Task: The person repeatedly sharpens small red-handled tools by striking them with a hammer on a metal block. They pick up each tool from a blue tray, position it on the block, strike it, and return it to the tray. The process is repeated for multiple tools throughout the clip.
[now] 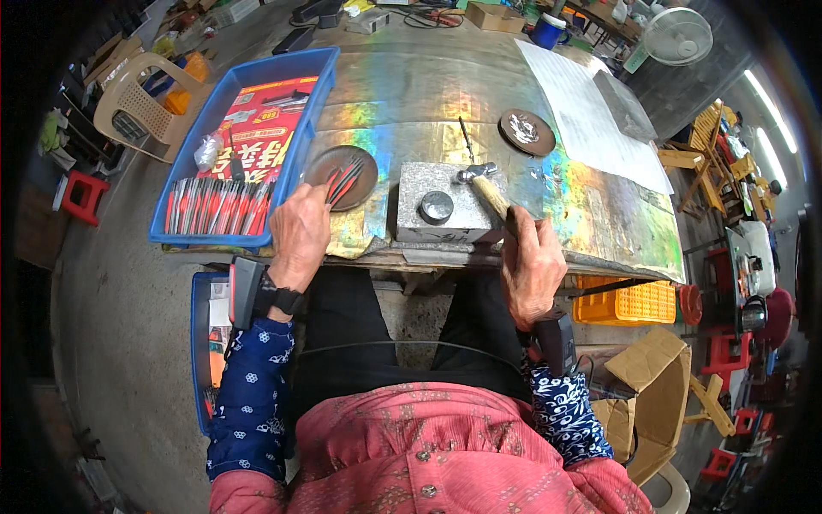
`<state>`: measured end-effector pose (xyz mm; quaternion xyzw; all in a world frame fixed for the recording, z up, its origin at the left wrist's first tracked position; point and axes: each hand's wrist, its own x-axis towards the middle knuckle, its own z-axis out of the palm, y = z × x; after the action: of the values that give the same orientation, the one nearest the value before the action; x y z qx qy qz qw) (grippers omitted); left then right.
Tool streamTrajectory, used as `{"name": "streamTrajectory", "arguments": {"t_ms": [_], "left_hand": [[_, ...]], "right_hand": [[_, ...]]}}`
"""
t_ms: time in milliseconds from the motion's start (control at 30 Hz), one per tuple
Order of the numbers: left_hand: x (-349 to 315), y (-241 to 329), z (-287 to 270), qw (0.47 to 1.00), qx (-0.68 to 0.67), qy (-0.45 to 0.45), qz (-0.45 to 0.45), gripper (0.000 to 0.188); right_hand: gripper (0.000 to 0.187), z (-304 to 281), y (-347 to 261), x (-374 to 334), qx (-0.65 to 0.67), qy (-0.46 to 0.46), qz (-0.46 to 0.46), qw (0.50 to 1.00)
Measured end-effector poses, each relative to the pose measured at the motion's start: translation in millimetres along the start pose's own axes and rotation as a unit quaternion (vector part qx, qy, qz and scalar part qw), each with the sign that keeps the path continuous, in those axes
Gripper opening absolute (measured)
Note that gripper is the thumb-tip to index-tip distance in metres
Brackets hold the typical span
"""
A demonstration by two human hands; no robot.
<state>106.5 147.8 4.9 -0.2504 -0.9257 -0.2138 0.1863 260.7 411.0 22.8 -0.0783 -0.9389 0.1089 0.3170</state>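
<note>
My right hand (533, 264) is closed round the wooden handle of a hammer (491, 195). The hammer's steel head lies over the far right part of a metal block (419, 182). A short round steel piece (436, 206) sits on the block's near side. My left hand (300, 224) is at the near left rim of a brown round dish (364, 195). Its fingers are curled together beside slim red and black pieces (344, 182) in that dish; what they pinch, if anything, is hidden. Behind the block lies a thin dark rod (466, 137).
At the left, a blue tray (329, 70) holds a row of red and black pieces (218, 208) and a red printed sheet. Another brown dish (507, 128) with small silvery parts stands beyond the block. White sheeting (591, 111) covers the table's right side. Below is a yellow crate (629, 301).
</note>
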Motion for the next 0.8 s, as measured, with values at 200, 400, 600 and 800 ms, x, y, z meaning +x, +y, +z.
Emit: {"name": "streamTrajectory", "arguments": {"t_ms": [200, 400, 600, 800], "left_hand": [[11, -2, 12, 0.997, 0.059, 0.024, 0.039, 0.003], [20, -4, 20, 0.987, 0.154, -0.019, 0.041, 0.005], [24, -7, 35, 0.984, 0.171, -0.041, 0.015, 0.004], [16, -1, 18, 0.987, 0.150, 0.006, 0.052, 0.007]], "right_hand": [[0.047, 11, 0, -7, 0.018, -0.033, 0.040, 0.998], [0.045, 16, -2, -7, 0.032, -0.044, 0.042, 0.998], [0.045, 15, -3, -7, 0.043, -0.065, 0.070, 0.995], [0.047, 16, -2, -6, 0.032, -0.053, 0.043, 0.997]]}}
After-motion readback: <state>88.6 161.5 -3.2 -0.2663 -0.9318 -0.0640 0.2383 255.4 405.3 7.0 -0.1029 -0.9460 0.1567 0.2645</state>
